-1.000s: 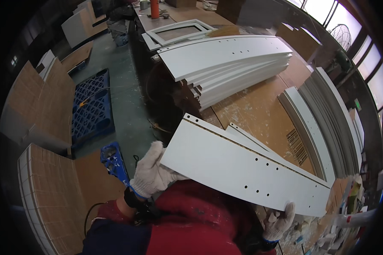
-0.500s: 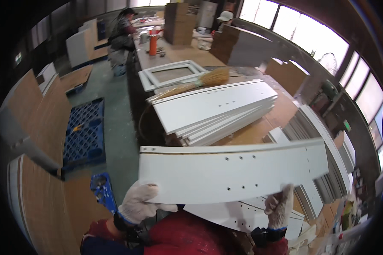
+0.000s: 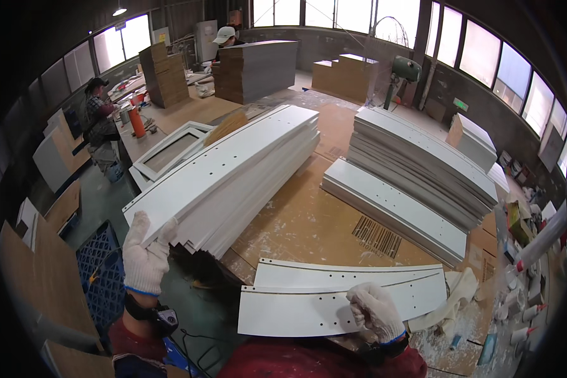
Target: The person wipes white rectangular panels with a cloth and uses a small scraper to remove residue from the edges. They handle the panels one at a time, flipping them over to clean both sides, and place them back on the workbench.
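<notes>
My left hand point(image 3: 147, 258), in a white knit glove, grips the near end of the top white panel point(image 3: 223, 167) on the left stack, thumb and fingers on either side of its corner. This long panel has rows of small dark holes. My right hand point(image 3: 375, 310), gloved too, is closed with curled fingers over a grooved white panel point(image 3: 283, 310) in front of me. Whether it holds anything small is hidden. That grooved panel partly overlaps another drilled white panel point(image 3: 309, 272) on the table's near edge.
A tall stack of white panels point(image 3: 422, 154) and a lower stack point(image 3: 397, 205) stand at right on the cardboard-covered table point(image 3: 296, 230). White frames point(image 3: 170, 151) and a straw broom point(image 3: 227, 128) lie beyond the left stack. A cloth point(image 3: 455, 302) and bottles are at right; two people work farther back.
The grooved panel that both hands held up now lies over the other near panel. My left hand has moved to the left stack; my right hand has moved left. The view has turned right.
</notes>
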Motion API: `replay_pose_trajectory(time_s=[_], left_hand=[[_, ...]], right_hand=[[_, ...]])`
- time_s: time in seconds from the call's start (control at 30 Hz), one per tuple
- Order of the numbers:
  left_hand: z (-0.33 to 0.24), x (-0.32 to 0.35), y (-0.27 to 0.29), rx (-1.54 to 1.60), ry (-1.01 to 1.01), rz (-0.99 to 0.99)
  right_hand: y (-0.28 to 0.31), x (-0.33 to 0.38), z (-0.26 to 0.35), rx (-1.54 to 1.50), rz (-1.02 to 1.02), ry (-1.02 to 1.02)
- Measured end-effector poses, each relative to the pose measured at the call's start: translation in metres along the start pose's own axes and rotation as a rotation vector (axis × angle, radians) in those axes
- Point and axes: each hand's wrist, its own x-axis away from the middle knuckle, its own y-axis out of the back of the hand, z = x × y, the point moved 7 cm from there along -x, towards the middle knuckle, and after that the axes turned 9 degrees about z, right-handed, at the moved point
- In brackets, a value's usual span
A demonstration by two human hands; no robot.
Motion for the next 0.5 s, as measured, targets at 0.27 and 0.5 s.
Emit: replay_pose_trajectory(time_s=[0.27,0.5], left_hand=[[0.010,-0.012,-0.016,-0.467,0.146,-0.075],[-0.012,-0.004,-0.007,-1.154,0.402,-0.084]], right_hand=[[0.059,0.040,-0.030,-0.085,-0.100,0.020],[0.093,0.092,-0.022,0.268,-0.253,-0.007]])
